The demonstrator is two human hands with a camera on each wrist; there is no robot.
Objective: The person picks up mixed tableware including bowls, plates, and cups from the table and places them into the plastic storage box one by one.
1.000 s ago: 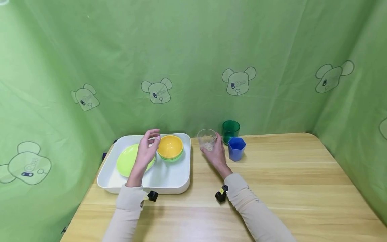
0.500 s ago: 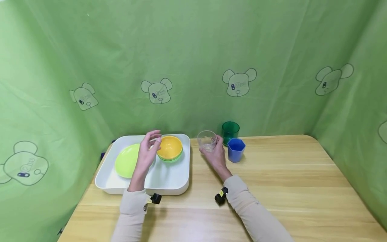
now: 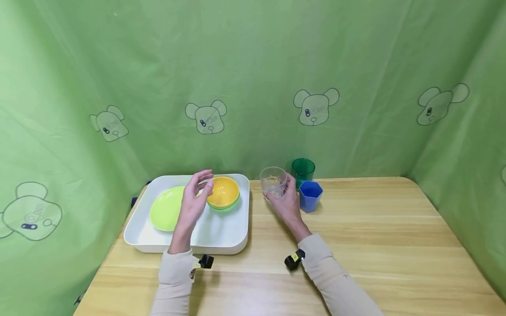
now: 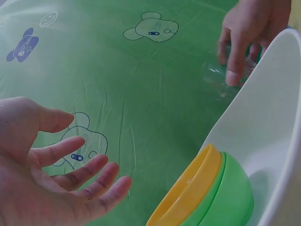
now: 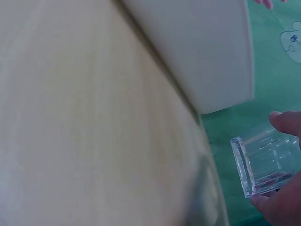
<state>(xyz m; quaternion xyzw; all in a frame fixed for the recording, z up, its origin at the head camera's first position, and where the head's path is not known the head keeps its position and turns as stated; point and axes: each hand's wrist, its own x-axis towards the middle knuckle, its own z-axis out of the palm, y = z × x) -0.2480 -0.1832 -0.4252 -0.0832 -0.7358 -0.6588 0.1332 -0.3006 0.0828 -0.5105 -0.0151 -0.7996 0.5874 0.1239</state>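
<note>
A clear cup (image 3: 273,183) is held by my right hand (image 3: 287,202), thumb on its near left side and fingers round its right. In the right wrist view the clear cup (image 5: 268,160) shows its thick base, apart from the table. My left hand (image 3: 193,199) hovers over the white tray (image 3: 221,232) with nothing in it, fingers spread and slightly bent in the left wrist view. Below it lies a lime-green plate (image 3: 166,210), partly hidden. Right by its fingertips, an orange bowl (image 3: 224,191) sits inside a green bowl (image 3: 224,208).
A blue six-sided cup (image 3: 310,197) stands just right of my right hand. Behind it is a dark green cup (image 3: 303,169), near the table's back edge. A green curtain (image 3: 253,87) surrounds the wooden table (image 3: 375,241) at the back and sides.
My right hand has raised the clear cup slightly. My left arm has shifted a little to the right over the tray. The head view has also shifted slightly.
</note>
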